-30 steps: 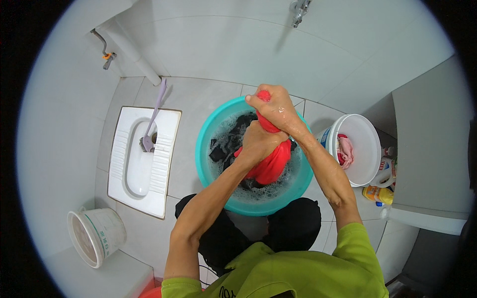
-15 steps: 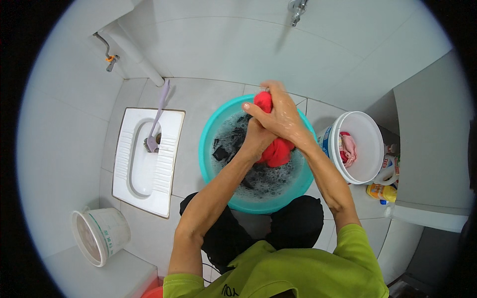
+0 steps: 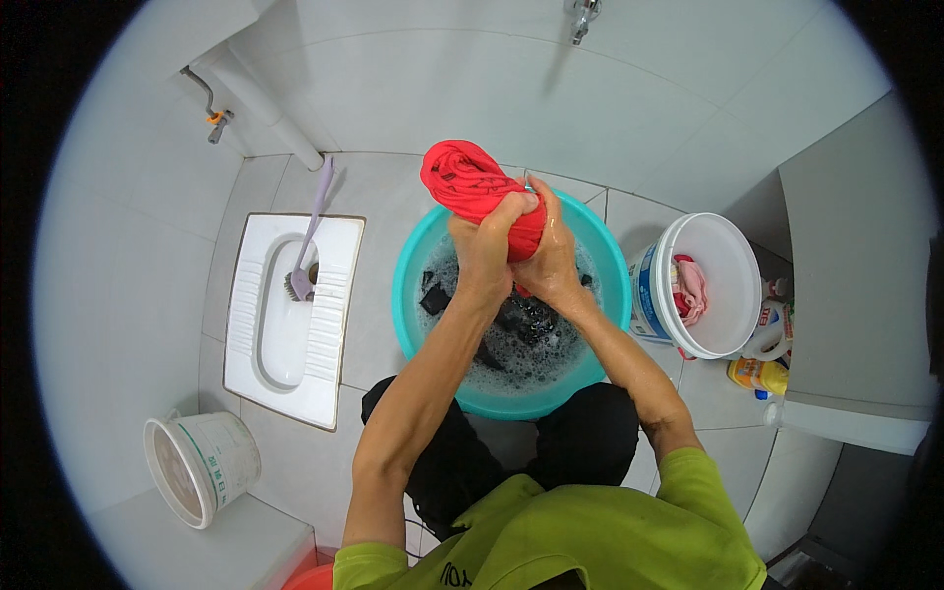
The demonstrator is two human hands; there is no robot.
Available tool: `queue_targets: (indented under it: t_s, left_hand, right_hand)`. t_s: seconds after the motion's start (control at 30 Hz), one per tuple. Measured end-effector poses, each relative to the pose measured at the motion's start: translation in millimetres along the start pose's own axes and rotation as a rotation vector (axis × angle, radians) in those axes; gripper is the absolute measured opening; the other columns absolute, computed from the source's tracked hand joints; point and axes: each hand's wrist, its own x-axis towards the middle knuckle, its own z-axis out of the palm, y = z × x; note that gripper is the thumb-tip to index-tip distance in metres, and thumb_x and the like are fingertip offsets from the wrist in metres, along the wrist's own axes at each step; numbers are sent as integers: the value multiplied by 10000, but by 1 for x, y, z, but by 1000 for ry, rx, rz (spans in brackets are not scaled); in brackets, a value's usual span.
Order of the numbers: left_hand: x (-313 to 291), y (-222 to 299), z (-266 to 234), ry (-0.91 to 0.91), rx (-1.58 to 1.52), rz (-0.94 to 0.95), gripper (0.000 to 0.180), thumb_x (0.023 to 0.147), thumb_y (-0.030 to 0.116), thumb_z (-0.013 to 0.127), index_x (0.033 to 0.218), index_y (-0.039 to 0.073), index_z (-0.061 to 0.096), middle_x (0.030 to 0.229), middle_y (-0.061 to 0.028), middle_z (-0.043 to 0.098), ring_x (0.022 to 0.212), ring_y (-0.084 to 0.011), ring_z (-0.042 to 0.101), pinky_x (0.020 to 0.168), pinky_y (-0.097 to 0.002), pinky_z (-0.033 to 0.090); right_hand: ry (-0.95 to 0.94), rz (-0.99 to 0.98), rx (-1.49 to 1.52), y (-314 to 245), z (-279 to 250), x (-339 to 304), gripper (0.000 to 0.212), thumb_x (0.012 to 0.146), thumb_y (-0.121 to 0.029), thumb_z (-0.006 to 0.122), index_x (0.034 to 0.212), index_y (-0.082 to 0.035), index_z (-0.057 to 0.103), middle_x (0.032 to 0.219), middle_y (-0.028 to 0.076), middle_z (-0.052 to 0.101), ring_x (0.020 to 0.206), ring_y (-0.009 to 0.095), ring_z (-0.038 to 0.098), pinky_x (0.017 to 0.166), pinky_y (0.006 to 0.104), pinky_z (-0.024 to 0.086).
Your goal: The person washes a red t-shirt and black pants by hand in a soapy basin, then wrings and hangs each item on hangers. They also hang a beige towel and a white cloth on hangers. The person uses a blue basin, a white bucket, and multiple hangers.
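Observation:
A bunched red garment (image 3: pixel 464 179) with dark markings is gripped between my two hands over a turquoise basin (image 3: pixel 412 334). My left hand (image 3: pixel 484 246) wraps round its near left side, and my right hand (image 3: pixel 553 258) closes round its right side. The upper end of the cloth bulges out past the basin's far rim, and a small red bit shows below my hands. Soapy water (image 3: pixel 551 359) with foam fills the basin, and dark cloth (image 3: pixel 436 299) lies partly sunk in it. My right fingertips are partly hidden behind the cloth.
To the right stands a white bucket (image 3: pixel 736 236) with pink and red cloth (image 3: pixel 691 292) inside; bottles (image 3: pixel 759 376) stand beside it. A squat toilet (image 3: pixel 324 374) with a purple-handled brush (image 3: pixel 315 221) is at the left. Another bucket (image 3: pixel 231 457) lies tipped nearby. A tap (image 3: pixel 584 18) juts from the wall.
The red garment has come up and to the left, and its bunched end now swells above my hands. My hands have shifted from crossed over each other to side by side round it.

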Motion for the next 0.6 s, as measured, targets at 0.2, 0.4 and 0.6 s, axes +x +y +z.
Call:
queue_targets:
  t_s: [0.2, 0.4, 0.6]
  left_hand:
    - [2, 8, -6, -45, 418, 100, 272, 714, 51, 690, 962, -50, 641, 938, -110, 680, 917, -204, 669, 834, -336, 535]
    - [3, 12, -8, -134, 406, 150, 87, 705, 15, 655, 765, 15, 593, 727, 18, 598, 666, -64, 529, 609, -258, 470]
    - [1, 18, -8, -208, 444, 81, 73, 697, 2, 629, 736, 23, 571, 701, 32, 565, 645, -52, 496, 577, -250, 443]
  right_hand:
    - [-222, 82, 125, -9, -7, 6, 627, 665, -106, 845, 1205, -8, 543, 1051, 199, 676, 994, 348, 677, 858, 411, 541]
    - [-493, 244, 303, -16, -18, 10, 581, 645, -94, 845, 1153, -8, 577, 1012, 113, 692, 937, 182, 669, 829, 355, 544]
    - [-593, 312, 509, -25, -30, 9, 610, 624, -39, 817, 1175, -12, 555, 1045, 61, 652, 991, 164, 629, 873, 339, 526]
